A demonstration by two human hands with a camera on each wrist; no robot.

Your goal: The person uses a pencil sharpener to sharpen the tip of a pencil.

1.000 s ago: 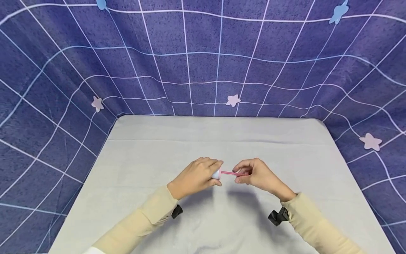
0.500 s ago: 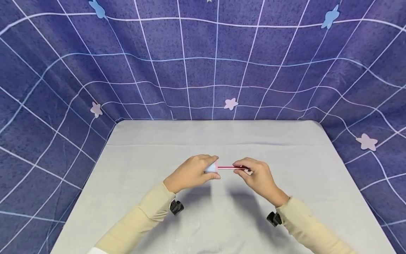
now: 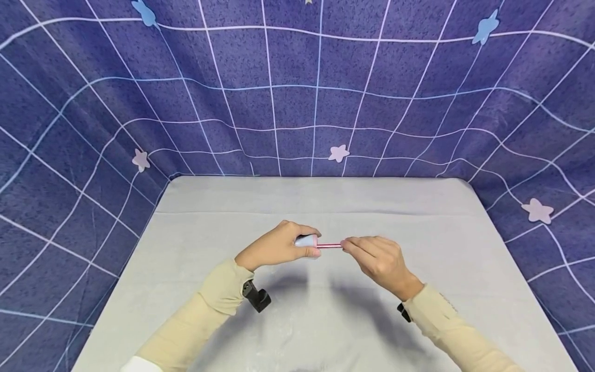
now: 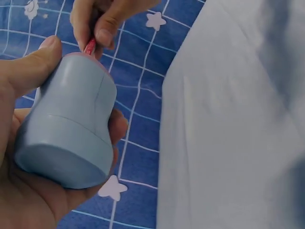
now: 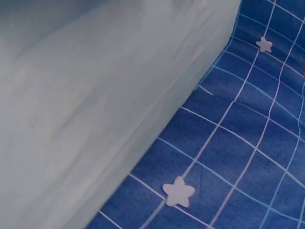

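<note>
My left hand (image 3: 275,247) grips a light blue, waisted cylinder with a pink rim (image 3: 305,241), which looks like a pencil sharpener. In the left wrist view the cylinder (image 4: 66,114) is seen from its flat base, with the thumb on one side and fingers round the other. A thin red pencil (image 3: 329,246) runs from its pink end across to my right hand (image 3: 378,261), whose thumb and fingers pinch it. The pencil's far end is hidden inside that hand. Both things are held level above the table.
A white cloth covers the table (image 3: 297,196). Behind and beside it hangs a blue curtain (image 3: 297,103) with grid lines and stars. Beige sleeves (image 3: 209,305) cover both forearms, and a black camera mount (image 3: 256,297) sits at the left wrist.
My right hand has turned over, so its back now faces up and hides the pencil's end. Both hands have shifted slightly toward the far side. The left hand has rotated a little round the cylinder.
</note>
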